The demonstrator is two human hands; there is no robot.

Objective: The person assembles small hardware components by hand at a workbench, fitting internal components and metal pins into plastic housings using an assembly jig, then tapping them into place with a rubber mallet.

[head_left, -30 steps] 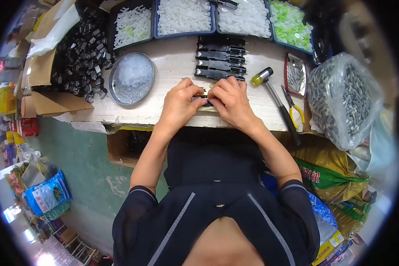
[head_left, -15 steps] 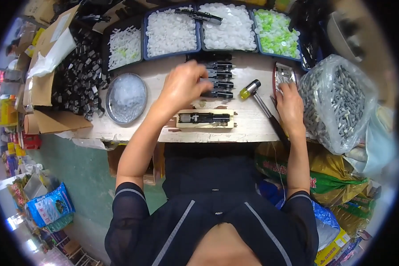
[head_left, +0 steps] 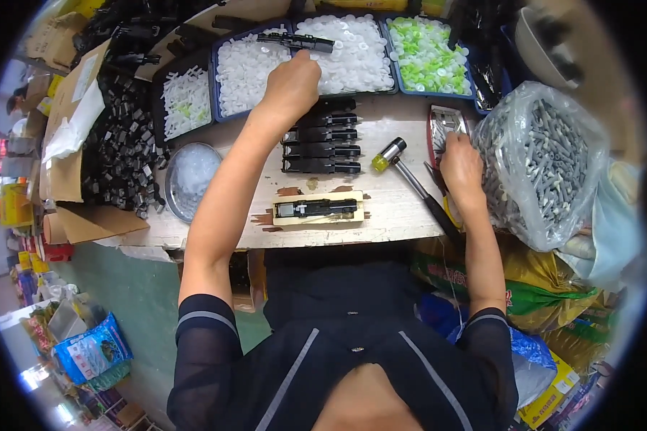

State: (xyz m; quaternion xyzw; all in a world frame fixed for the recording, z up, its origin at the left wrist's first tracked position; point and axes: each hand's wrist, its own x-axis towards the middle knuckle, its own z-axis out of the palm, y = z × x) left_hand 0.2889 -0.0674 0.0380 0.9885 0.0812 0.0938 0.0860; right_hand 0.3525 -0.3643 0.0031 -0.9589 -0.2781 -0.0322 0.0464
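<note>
My left hand (head_left: 292,85) reaches over the border between the bin of small white parts (head_left: 246,63) and the bin of white discs (head_left: 349,43). Its fingers are curled together beneath a long black mechanism (head_left: 295,42) lying across the bins; what they pinch is hidden. At the right, my right hand (head_left: 461,169) has its bent fingertips in a small red-rimmed tray of metal pins (head_left: 447,121). Whatever those fingers hold cannot be made out. Between my arms, another black mechanism (head_left: 323,208) lies in a pale wooden fixture (head_left: 341,220).
A row of black mechanisms (head_left: 322,151) lies behind the fixture. Beside it is a yellow-and-black-headed hammer (head_left: 417,183). Around these stand a bin of green and white parts (head_left: 431,61), a bag of grey parts (head_left: 546,165), a round dish (head_left: 192,176) and a box of black parts (head_left: 126,129).
My left hand has moved from the row of black mechanisms up to the white-part bins. My right hand stays at the pin tray, its fingers more curled. The whole view has shifted slightly.
</note>
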